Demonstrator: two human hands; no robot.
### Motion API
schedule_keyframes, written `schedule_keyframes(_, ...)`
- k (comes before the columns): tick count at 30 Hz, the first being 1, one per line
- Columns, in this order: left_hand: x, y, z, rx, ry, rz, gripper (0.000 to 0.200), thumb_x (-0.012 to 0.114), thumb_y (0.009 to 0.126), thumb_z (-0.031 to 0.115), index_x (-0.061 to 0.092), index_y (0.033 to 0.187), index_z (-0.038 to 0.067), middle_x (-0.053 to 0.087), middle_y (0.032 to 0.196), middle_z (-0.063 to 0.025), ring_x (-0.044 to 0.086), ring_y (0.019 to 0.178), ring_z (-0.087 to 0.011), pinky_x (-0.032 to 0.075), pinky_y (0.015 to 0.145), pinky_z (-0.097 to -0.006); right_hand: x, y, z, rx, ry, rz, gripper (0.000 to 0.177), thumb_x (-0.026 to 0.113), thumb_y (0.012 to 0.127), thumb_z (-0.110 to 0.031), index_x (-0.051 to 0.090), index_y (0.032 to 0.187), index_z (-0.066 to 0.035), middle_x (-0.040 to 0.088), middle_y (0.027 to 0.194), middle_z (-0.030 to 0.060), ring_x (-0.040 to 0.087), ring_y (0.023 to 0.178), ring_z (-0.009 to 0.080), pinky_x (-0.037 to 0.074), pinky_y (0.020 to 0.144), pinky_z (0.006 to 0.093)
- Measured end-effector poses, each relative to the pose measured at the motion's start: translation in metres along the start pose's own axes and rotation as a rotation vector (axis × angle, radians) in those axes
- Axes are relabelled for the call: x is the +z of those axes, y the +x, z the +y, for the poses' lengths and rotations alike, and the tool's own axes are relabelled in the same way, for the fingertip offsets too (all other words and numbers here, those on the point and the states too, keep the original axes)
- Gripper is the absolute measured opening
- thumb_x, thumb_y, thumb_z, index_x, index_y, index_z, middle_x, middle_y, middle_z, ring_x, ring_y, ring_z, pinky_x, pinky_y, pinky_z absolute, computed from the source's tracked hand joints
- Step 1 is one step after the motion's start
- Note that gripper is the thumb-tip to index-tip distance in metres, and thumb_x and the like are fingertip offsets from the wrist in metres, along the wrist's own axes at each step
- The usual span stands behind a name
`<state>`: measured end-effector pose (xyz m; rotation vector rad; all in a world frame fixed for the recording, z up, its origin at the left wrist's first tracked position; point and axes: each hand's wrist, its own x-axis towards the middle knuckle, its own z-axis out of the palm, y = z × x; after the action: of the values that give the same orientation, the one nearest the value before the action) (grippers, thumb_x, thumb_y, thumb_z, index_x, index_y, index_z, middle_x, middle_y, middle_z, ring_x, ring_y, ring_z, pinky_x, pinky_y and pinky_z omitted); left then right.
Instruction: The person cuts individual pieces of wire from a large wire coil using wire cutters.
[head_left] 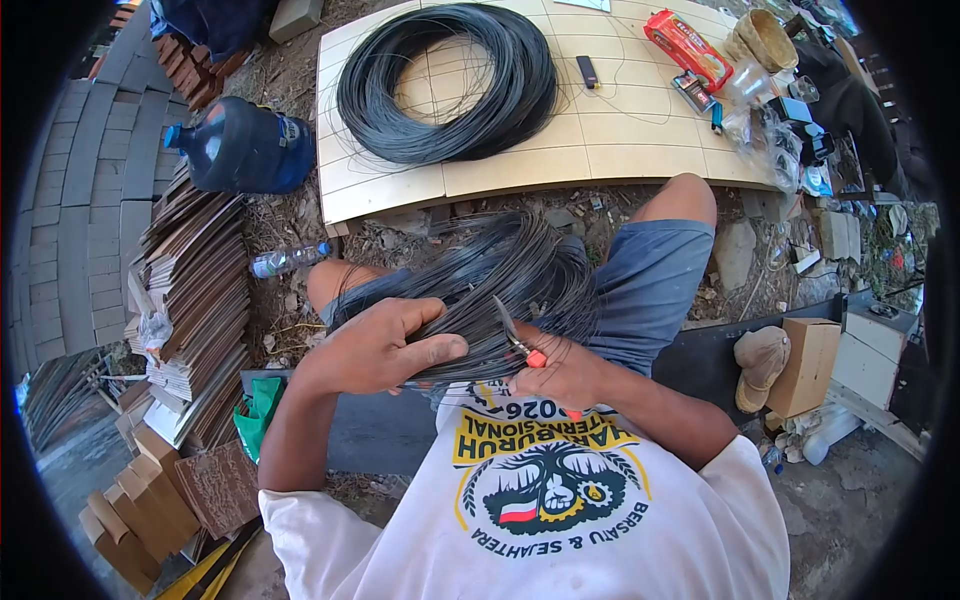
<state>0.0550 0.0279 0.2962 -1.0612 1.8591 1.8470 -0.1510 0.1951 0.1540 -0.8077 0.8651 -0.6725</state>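
Note:
A loose bundle of thin dark wire (460, 275) lies in a coil across my lap. My left hand (392, 345) is closed round the near left side of this bundle, thumb on top and fingertips hidden under the strands. In my right hand (565, 375) is a pair of red-handled pliers (518, 338), with the grey jaws pointing up and away over the wire. The pliers' lower end shows red below my fingers. A larger coil of dark wire (530, 90) rests on the tiled low table (640, 150) in front of me.
A small black lighter-like object (587, 72), a red biscuit packet (688, 50) and plastic cups (750, 80) are on the table. To the left are a blue water jug (250, 148), a plastic bottle (290, 260) and stacked tiles (195, 310). A cap (762, 365) and cardboard box (806, 367) sit at right.

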Motion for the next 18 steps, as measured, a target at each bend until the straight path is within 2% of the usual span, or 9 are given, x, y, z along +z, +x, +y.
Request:
schedule_keyframes(1, 0.000, 0.000, 0.000, 0.001, 0.000, 0.001, 0.041, 0.063, 0.100, 0.040, 0.057, 0.088, 0.002, 0.061, 0.064, -0.0025, 0.055, 0.047, -0.0095, 0.044, 0.043, -0.0245, 0.002, -0.001, -0.007, -0.001, -0.001, 0.000, 0.060, 0.069, 0.089, -0.023, 0.047, 0.142, -0.011, 0.064, 0.104, 0.0073, 0.062, 0.090, 0.0191, 0.046, 0.093, 0.0300)
schedule_keyframes(3, 0.000, 0.000, -0.001, 0.036, -0.001, 0.019, 0.041, 0.061, 0.101, 0.040, 0.056, 0.087, 0.002, 0.057, 0.063, -0.0022, 0.054, 0.047, -0.0089, 0.043, 0.043, -0.0245, 0.007, -0.003, -0.021, -0.096, 0.147, -0.059, 0.072, 0.055, 0.090, 0.006, 0.037, 0.155, -0.018, 0.061, 0.128, 0.0012, 0.057, 0.112, 0.0099, 0.046, 0.101, 0.0307)
schedule_keyframes(4, 0.000, 0.000, -0.002, 0.037, 0.000, 0.019, 0.041, 0.061, 0.101, 0.040, 0.056, 0.087, 0.002, 0.057, 0.063, -0.0022, 0.054, 0.047, -0.0089, 0.043, 0.043, -0.0245, 0.005, -0.002, -0.018, -0.098, 0.146, -0.059, 0.072, 0.055, 0.090, 0.006, 0.037, 0.155, -0.018, 0.061, 0.128, 0.0012, 0.057, 0.112, 0.0099, 0.046, 0.101, 0.0307)
schedule_keyframes(6, 0.001, 0.002, -0.006, 0.012, -0.054, 0.059, 0.042, 0.059, 0.102, 0.040, 0.054, 0.085, 0.002, 0.053, 0.063, -0.0022, 0.053, 0.047, -0.0083, 0.043, 0.043, -0.0251, 0.001, 0.001, -0.009, 0.004, -0.208, -0.005, 0.065, 0.068, 0.089, -0.019, 0.040, 0.147, -0.014, 0.065, 0.102, 0.0063, 0.061, 0.088, 0.0156, 0.048, 0.089, 0.0306)
schedule_keyframes(7, 0.000, 0.004, -0.009, 0.017, -0.049, 0.059, 0.042, 0.059, 0.102, 0.040, 0.054, 0.085, 0.002, 0.053, 0.063, -0.0022, 0.053, 0.047, -0.0083, 0.043, 0.043, -0.0251, 0.002, 0.000, -0.009, 0.000, -0.211, -0.001, 0.065, 0.068, 0.089, -0.019, 0.040, 0.147, -0.014, 0.065, 0.102, 0.0063, 0.061, 0.088, 0.0156, 0.048, 0.089, 0.0306)
schedule_keyframes(9, 0.000, 0.006, -0.018, 0.088, -0.043, 0.068, 0.044, 0.058, 0.103, 0.040, 0.050, 0.082, 0.002, 0.049, 0.064, -0.0022, 0.052, 0.047, -0.0078, 0.043, 0.043, -0.0253, 0.009, -0.005, -0.012, 0.013, 0.030, 0.029, 0.065, 0.065, 0.091, -0.015, 0.038, 0.150, -0.014, 0.065, 0.102, 0.0031, 0.061, 0.089, 0.0122, 0.049, 0.089, 0.0300)
schedule_keyframes(16, 0.000, 0.001, -0.003, 0.092, 0.048, 0.042, 0.041, 0.059, 0.102, 0.038, 0.051, 0.084, 0.002, 0.054, 0.065, -0.0036, 0.054, 0.046, -0.0097, 0.044, 0.043, -0.0258, 0.003, -0.007, -0.019, 0.112, 0.257, -0.007, 0.078, 0.066, 0.092, -0.009, 0.027, 0.159, -0.016, 0.068, 0.110, 0.0047, 0.062, 0.097, 0.0090, 0.047, 0.097, 0.0259)
schedule_keyframes(18, 0.001, 0.001, -0.002, 0.081, 0.030, 0.014, 0.039, 0.059, 0.102, 0.036, 0.054, 0.087, 0.001, 0.058, 0.065, -0.0044, 0.055, 0.046, -0.0106, 0.044, 0.043, -0.0258, 0.000, -0.005, -0.020, 0.111, 0.372, -0.095, 0.084, 0.058, 0.089, 0.008, 0.030, 0.159, -0.028, 0.058, 0.123, 0.0000, 0.056, 0.106, 0.0095, 0.049, 0.097, 0.0293)
